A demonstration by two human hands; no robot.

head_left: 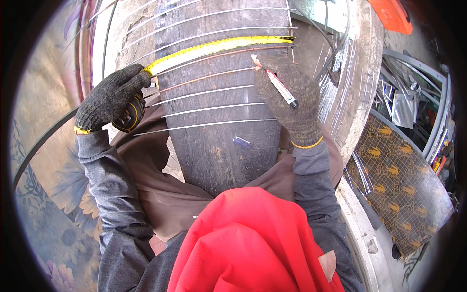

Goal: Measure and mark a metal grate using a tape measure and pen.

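Observation:
A dark knitted glove with a yellow cuff covers my left hand [108, 96], which is closed around a black and yellow tape measure [129, 117]. Its yellow blade [209, 49] runs out to the right across thin metal rods [209, 109], ending near their right ends. In my right hand [292, 109], gloved the same way, a white and red marker pen [279, 87] is gripped; its rear end leans back over the glove. The fingers lie close to the right ends of the rods. Some rods look silver, others rusty.
Beneath the rods lies a dark, worn board [209, 155], between my knees. A small blue piece [242, 141] rests on it. To the right are bundles of thin rods [335, 73], a patterned sheet [394, 180] and an orange object [391, 14]. Floral sheeting [53, 194] spreads at left.

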